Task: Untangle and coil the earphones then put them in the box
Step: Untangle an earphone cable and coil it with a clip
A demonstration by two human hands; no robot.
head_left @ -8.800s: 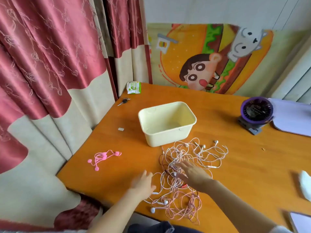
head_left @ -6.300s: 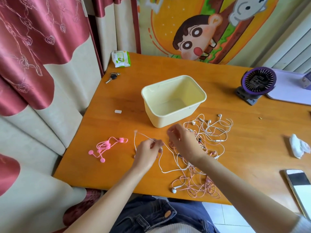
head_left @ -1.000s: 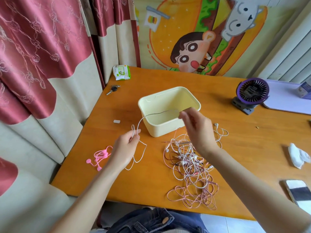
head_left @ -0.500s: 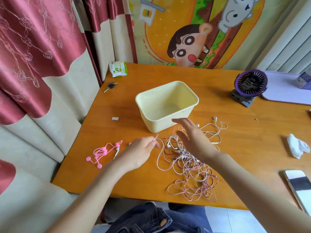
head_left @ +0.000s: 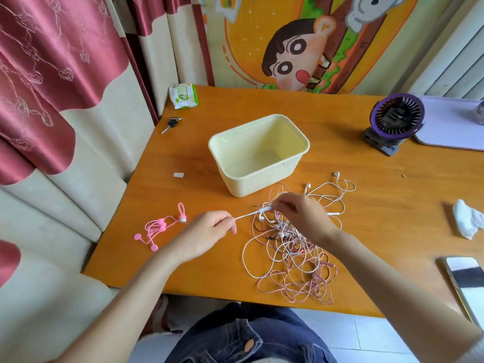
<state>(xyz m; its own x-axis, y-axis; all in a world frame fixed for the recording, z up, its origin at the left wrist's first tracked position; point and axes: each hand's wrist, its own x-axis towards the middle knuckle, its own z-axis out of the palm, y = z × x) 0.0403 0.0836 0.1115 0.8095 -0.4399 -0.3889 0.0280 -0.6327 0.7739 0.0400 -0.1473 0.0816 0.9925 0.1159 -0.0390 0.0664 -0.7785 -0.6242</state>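
Nearest us, by the front edge of the table (head_left: 204, 273), lies the tangle of earphones (head_left: 290, 260), pink and white loops crossing many times, with a few buds trailing toward the right edge. Just beyond it our hands hold one white cable (head_left: 248, 214) taut above the surface. The left hand (head_left: 207, 231) pinches one end between thumb and curled fingertips. The right hand (head_left: 303, 214) pinches the other end over the knot, its remaining fingers bent. We cannot quite tell whether the right holds a plug or a doubled strand. Near the left edge sits a pink set (head_left: 159, 226), already bundled. Farther back, about mid-table, the box (head_left: 251, 186) stands open with nothing in it that we can see.

The risk, as we judge it, is pulling this strand hard. That would cinch the knots tighter or drag the whole heap along, and loops near the front edge could slide off. Feeding the free end back through each loop looks safer.
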